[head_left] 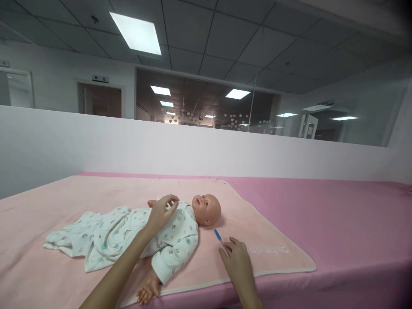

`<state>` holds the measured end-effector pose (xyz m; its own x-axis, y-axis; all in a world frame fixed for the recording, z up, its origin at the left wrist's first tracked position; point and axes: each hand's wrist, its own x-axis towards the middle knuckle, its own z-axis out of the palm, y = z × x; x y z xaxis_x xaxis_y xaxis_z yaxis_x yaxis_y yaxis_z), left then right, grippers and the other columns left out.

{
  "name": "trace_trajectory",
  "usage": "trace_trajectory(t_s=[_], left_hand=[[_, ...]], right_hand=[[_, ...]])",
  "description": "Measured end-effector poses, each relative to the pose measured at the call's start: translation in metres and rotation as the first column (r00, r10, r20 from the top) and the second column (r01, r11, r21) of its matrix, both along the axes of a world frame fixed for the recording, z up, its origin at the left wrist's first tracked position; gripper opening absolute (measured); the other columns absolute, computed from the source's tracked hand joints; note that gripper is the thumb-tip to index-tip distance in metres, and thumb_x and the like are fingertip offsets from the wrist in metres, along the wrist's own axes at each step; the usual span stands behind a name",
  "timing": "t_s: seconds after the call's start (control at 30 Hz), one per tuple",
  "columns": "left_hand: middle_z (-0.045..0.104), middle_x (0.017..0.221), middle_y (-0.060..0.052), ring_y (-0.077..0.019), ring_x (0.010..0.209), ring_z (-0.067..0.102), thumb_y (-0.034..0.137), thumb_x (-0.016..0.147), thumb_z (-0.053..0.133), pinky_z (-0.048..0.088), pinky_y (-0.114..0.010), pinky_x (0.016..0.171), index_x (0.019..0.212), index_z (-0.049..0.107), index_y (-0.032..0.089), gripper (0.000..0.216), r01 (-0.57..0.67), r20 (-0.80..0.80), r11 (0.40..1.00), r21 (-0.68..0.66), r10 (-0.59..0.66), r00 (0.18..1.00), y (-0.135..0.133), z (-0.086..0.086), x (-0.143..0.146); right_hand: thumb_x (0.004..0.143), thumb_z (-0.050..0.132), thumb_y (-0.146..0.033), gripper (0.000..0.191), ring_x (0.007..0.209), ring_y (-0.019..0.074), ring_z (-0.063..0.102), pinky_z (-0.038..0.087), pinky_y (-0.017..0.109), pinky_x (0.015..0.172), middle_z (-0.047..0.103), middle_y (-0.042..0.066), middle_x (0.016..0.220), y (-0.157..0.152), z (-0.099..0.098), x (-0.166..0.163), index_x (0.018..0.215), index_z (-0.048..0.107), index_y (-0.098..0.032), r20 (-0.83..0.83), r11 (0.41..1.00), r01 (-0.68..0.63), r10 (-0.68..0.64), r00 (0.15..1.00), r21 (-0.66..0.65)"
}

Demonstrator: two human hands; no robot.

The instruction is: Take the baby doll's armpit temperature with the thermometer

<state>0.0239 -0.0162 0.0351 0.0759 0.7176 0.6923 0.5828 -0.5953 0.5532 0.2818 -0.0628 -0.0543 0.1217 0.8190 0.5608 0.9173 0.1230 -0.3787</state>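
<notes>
Room first: ceiling panels with lights [137, 32], a doorway [101, 102] far left, a long window [206, 103] with heart stickers, and a white half-wall [193, 148] behind the table [305, 204], which has a pink cover dropping over its near edge. On it we log a peach blanket [270, 229], pale-edged, rumpled toward the left, near right corner close to the table's near edge. A doll [174, 229] in a printed white outfit lies face up on the blanket, head toward the right, one arm reaching the blanket's near edge. Our left forearm crosses its body; we judge a low drag there could snag the outfit or pull the doll askew. The left hand [164, 211] is over its chest, loosely bent, thumb apart from fingers, nothing seen in it; contact unclear. The right hand [237, 257] is by the blanket's near edge, fingers curled at the pale end of a thin blue-tipped stick [218, 234] just beside the doll's head. Can't tell if it's pinched; a loose grip could let it roll nearward, a careless swing could poke the head.
</notes>
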Motion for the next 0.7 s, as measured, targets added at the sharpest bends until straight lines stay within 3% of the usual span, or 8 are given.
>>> trace_trajectory(t_s=[0.07,0.13,0.27,0.37,0.5,0.6,0.7], left_hand=[[0.060,0.081,-0.004,-0.0173,0.075,0.054,0.032,0.075,0.046,0.041,-0.028,0.070,0.082,0.058,0.018,0.020,0.202,0.146,0.973,-0.114,-0.184,0.972,0.010,-0.005,0.012],[0.060,0.075,-0.004,-0.0170,0.073,0.054,0.033,0.072,0.050,0.042,-0.028,0.067,0.080,0.058,0.016,0.020,0.327,0.330,0.922,-0.207,-0.249,0.910,0.018,-0.012,0.016],[0.057,0.070,-0.002,-0.0125,0.065,0.053,0.033,0.069,0.055,0.042,-0.026,0.065,0.079,0.058,0.015,0.021,0.428,0.707,0.881,-0.204,-0.170,0.687,0.028,-0.027,0.006],[0.056,0.069,-0.001,-0.0110,0.065,0.052,0.032,0.065,0.060,0.043,-0.025,0.066,0.078,0.059,0.015,0.021,0.487,0.825,0.861,-0.146,-0.166,0.540,0.029,-0.030,-0.001],[0.057,0.069,-0.003,-0.0107,0.061,0.050,0.032,0.063,0.064,0.042,-0.025,0.063,0.077,0.062,0.013,0.024,0.539,0.799,0.829,-0.147,-0.222,0.559,0.026,-0.028,0.000],[0.061,0.076,-0.006,-0.0124,0.063,0.051,0.034,0.064,0.064,0.042,-0.027,0.063,0.086,0.063,0.012,0.031,0.546,0.766,0.818,-0.181,-0.231,0.600,0.023,-0.027,0.001],[0.064,0.075,-0.007,-0.0152,0.069,0.054,0.034,0.064,0.065,0.041,-0.027,0.067,0.086,0.066,0.012,0.030,0.546,0.724,0.811,-0.209,-0.247,0.644,0.021,-0.028,0.001]], right_hand=[[0.070,0.047,-0.017,0.020,0.089,0.0231,0.056,0.042,0.029,0.072,0.063,0.010,0.098,0.000,-0.001,-0.003,0.063,0.066,-0.020,0.022,0.999,0.045,-0.045,0.999,0.011],[0.070,0.044,-0.014,0.023,0.081,0.0216,0.058,0.043,0.028,0.066,0.065,0.010,0.087,-0.003,0.001,-0.008,0.062,0.065,-0.020,0.019,0.997,0.079,-0.079,0.997,-0.004],[0.073,0.041,-0.017,0.024,0.066,0.0200,0.060,0.042,0.027,0.056,0.064,0.007,0.066,-0.009,0.011,-0.016,0.069,0.064,-0.020,-0.104,0.995,0.074,-0.080,0.991,-0.063],[0.073,0.044,-0.023,0.020,0.064,0.0184,0.060,0.043,0.026,0.057,0.066,0.006,0.069,-0.014,0.030,-0.022,0.071,0.063,-0.020,-0.330,0.999,-0.034,0.020,0.944,-0.038],[0.070,0.052,-0.034,0.022,0.064,0.0174,0.060,0.045,0.025,0.055,0.066,0.006,0.071,-0.010,0.073,-0.040,0.077,0.064,-0.018,-0.597,0.967,-0.249,0.236,0.767,0.062],[0.066,0.057,-0.037,0.026,0.059,0.0158,0.058,0.045,0.023,0.050,0.065,0.005,0.067,0.004,0.104,-0.059,0.077,0.066,-0.016,-0.676,0.868,-0.489,0.408,0.614,0.080],[0.062,0.061,-0.032,0.021,0.053,0.0120,0.056,0.044,0.022,0.050,0.064,0.003,0.067,0.023,0.122,-0.076,0.074,0.066,-0.015,-0.682,0.766,-0.640,0.502,0.531,0.066]])
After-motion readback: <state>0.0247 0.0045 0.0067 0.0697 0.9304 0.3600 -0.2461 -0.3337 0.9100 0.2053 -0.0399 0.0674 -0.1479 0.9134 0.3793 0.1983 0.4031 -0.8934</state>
